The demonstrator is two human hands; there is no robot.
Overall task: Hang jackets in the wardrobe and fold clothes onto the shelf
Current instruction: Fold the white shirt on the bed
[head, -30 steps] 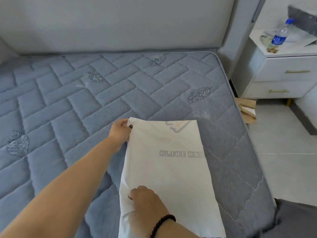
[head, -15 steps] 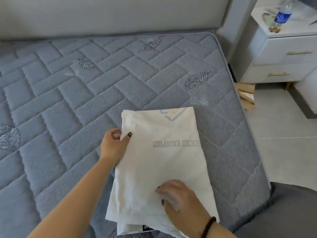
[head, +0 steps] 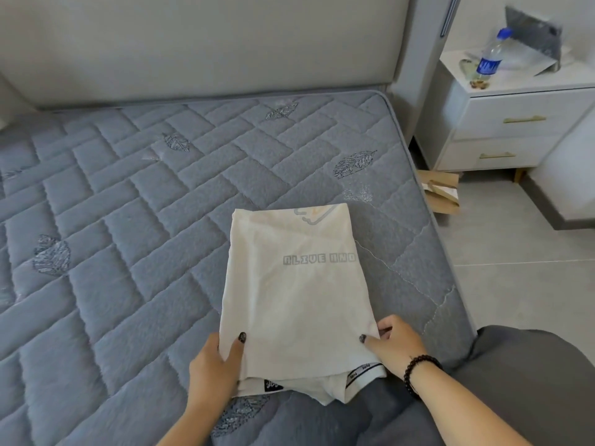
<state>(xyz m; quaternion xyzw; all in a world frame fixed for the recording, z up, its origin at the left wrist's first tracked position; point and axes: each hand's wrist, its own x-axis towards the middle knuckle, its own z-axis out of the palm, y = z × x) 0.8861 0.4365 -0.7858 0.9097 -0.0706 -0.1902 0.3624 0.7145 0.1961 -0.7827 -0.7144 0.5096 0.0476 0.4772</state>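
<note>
White shirt [head: 299,294], lower centre, looks soft and floppy; my left hand [head: 214,365] and right hand [head: 394,344] pinch its near corners.

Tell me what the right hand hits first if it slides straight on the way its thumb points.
The right hand grips the shirt at its near right corner, thumb pointing left. Going straight on, it would cross the shirt's near edge and probably meet the left hand gripping the other corner.

Both hands' fingers lie hidden under the folded shirt [head: 299,294]; its print is cut off.
</note>
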